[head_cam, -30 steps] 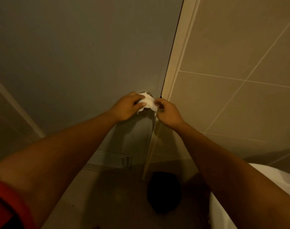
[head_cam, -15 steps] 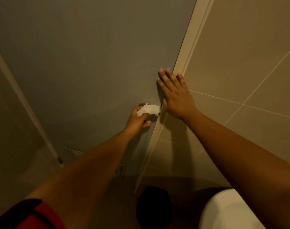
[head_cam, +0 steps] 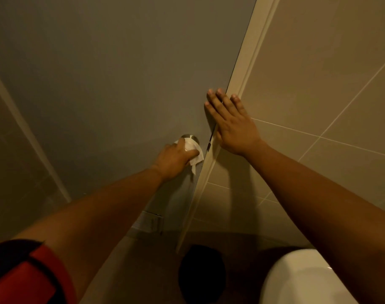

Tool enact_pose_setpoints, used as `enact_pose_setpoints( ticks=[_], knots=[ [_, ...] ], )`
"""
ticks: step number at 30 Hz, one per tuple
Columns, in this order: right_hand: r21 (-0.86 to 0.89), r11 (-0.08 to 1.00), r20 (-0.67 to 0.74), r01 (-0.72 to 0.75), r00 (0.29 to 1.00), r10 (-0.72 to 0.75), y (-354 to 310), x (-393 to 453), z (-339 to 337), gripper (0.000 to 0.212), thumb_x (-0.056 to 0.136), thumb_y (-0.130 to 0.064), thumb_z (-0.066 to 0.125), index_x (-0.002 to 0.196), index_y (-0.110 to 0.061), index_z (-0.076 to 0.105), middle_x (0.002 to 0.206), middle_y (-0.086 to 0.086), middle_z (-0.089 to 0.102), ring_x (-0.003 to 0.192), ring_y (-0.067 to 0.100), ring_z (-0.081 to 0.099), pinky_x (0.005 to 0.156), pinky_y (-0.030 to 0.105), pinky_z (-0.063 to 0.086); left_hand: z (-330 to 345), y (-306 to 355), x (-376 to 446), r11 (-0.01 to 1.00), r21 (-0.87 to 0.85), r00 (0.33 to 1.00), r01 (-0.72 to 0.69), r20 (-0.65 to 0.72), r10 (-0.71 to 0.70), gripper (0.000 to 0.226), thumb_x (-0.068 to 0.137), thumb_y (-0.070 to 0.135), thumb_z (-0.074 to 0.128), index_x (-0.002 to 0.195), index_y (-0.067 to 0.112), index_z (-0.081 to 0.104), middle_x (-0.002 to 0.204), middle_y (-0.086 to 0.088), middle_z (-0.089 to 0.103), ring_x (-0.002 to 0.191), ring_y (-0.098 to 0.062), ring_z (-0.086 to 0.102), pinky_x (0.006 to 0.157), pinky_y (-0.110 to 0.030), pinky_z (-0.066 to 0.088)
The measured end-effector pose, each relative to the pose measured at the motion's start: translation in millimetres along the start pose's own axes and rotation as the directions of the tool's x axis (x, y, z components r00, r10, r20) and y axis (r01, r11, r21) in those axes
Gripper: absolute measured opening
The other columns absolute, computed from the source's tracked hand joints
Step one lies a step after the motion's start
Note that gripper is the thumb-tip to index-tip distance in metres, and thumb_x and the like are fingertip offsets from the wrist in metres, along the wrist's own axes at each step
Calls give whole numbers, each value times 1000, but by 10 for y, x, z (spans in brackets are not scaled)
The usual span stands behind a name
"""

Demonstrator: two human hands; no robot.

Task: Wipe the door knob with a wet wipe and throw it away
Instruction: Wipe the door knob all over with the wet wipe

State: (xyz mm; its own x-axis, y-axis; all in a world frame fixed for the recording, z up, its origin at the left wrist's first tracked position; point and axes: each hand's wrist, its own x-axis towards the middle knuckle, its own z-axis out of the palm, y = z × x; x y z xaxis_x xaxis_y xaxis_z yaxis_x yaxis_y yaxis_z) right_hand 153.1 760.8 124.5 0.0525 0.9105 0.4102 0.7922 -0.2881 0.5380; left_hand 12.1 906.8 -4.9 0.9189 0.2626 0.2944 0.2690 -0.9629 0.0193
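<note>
A round metal door knob (head_cam: 188,137) sticks out of the grey door (head_cam: 112,80) near its right edge. A white wet wipe (head_cam: 193,149) is draped over the knob and hides most of it. My left hand (head_cam: 174,160) is closed around the wipe and the knob from below. My right hand (head_cam: 230,123) lies flat with fingers spread, across the door's edge and the pale door frame (head_cam: 242,84), above and to the right of the knob.
A beige tiled wall (head_cam: 318,106) runs to the right of the frame. On the floor below stand a dark round bin (head_cam: 201,273) and a white toilet (head_cam: 296,279) at the bottom right. A vent (head_cam: 148,221) sits low in the door.
My right hand let go of the wipe and rose to lie flat on the door edge. My left hand stays wrapped on the wipe over the knob, and a corner now hangs down.
</note>
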Motion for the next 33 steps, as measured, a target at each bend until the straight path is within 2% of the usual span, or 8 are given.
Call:
enact_pose_setpoints(
  ticks=[4, 8, 10, 17, 21, 24, 30, 33],
  knots=[
    [1, 1000, -27, 3, 1000, -3, 12, 6, 17, 72, 91, -25, 46, 155, -14, 15, 164, 9, 9, 152, 27, 4, 122, 44, 1, 112, 90, -79, 866, -477, 982, 152, -28, -188, 30, 96, 35, 48, 126, 36, 47, 134, -12, 42, 105, -28, 58, 88, -36, 53],
    [12, 1000, -40, 6, 999, -5, 6, 9, 34, 71, 91, -20, 44, 155, -13, 16, 164, 9, 10, 152, 27, 6, 122, 44, 1, -61, 395, -15, 52, -965, 854, 258, 202, -479, 29, 98, 34, 47, 126, 24, 48, 106, -11, 61, 69, -18, 60, 59, -29, 52],
    [12, 1000, -47, 6, 999, -5, 3, 4, 46, 71, 91, -18, 44, 155, -13, 15, 164, 9, 10, 152, 27, 6, 122, 44, 1, -125, 458, 25, -94, -957, 812, 274, 283, -511, 31, 98, 38, 47, 125, 23, 48, 101, -12, 63, 63, -17, 59, 57, -31, 54],
    [-5, 1000, -46, 10, 999, -11, 16, 5, 74, 68, 95, -21, 42, 156, -14, 11, 164, 9, 7, 152, 27, 3, 123, 45, 2, -75, 105, -44, 985, -156, 996, 79, -19, -83, 38, 94, 36, 50, 131, 32, 45, 139, -16, 40, 108, -32, 58, 89, -40, 53],
    [-6, 1000, -32, 13, 999, -13, 20, -1, 62, 69, 96, -23, 41, 156, -14, 9, 164, 9, 4, 152, 27, 2, 122, 45, 1, -94, 153, -27, 991, 129, 999, -45, -18, 48, 47, 89, 24, 59, 133, 26, 44, 138, -20, 37, 114, -38, 53, 88, -42, 51],
    [7, 1000, -33, 23, 999, -23, 26, -3, 51, 68, 95, -20, 40, 156, -14, 10, 164, 9, 5, 152, 28, 3, 123, 45, 2, 31, 151, -75, 983, -170, 991, 64, -109, -83, 38, 91, 26, 57, 128, 27, 50, 139, -16, 37, 114, -32, 54, 93, -37, 51],
    [17, 1000, -45, 23, 999, -22, 16, 1, 61, 71, 92, -16, 43, 155, -12, 13, 164, 11, 8, 151, 29, 5, 122, 46, 3, -18, 472, -16, 99, -980, 826, 173, 90, -556, 23, 93, 26, 60, 115, 27, 55, 107, -4, 65, 81, -19, 66, 72, -36, 56],
    [9, 1000, -34, 23, 999, -22, 17, 3, 63, 70, 93, -18, 42, 156, -13, 11, 164, 10, 6, 152, 28, 3, 122, 46, 1, -45, 412, -27, 362, -926, 885, 111, -74, -460, 22, 95, 26, 56, 117, 24, 57, 111, -5, 64, 91, -18, 66, 83, -35, 57]
  ],
)
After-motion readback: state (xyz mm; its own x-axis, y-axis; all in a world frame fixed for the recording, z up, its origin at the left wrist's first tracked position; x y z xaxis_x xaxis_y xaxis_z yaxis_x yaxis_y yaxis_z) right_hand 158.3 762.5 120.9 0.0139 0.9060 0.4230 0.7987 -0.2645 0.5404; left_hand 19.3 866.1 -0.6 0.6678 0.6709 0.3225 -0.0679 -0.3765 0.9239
